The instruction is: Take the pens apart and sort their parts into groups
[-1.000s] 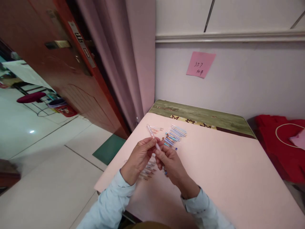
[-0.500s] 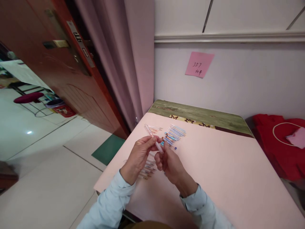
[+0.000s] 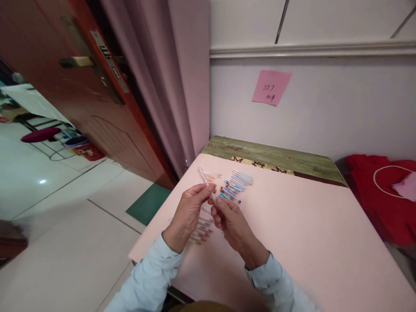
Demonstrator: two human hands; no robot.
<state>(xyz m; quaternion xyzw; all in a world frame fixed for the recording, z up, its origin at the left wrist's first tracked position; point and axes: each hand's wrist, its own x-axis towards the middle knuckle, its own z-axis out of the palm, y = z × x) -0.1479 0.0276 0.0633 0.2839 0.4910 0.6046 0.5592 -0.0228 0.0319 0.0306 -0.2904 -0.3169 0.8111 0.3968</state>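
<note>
A slim whitish pen [image 3: 203,175] is held between my two hands above the table, tilted with its far end up and to the left. My left hand [image 3: 191,206] pinches its middle with thumb and forefinger. My right hand [image 3: 230,216] closes around the near end, which the fingers mostly hide. Just beyond my right hand lie blue pens [image 3: 230,191] with brown parts, and behind them a row of thin pale-blue pens or pencils [image 3: 240,178]. Several pale pens [image 3: 200,232] lie partly hidden beneath my hands, and a few light orange ones [image 3: 213,175] rest behind the held pen.
The table [image 3: 292,229] has a pink cover, with a green wood-look strip [image 3: 276,149] at its back edge. A pink note [image 3: 272,88] is on the wall. Red cloth [image 3: 373,195] lies to the right; a brown door [image 3: 107,108] and a purple curtain [image 3: 162,78] stand at left.
My right hand has shifted slightly up and left along the pen, its thumb now bent lower. The pen's near end is now more covered by the fingers.
</note>
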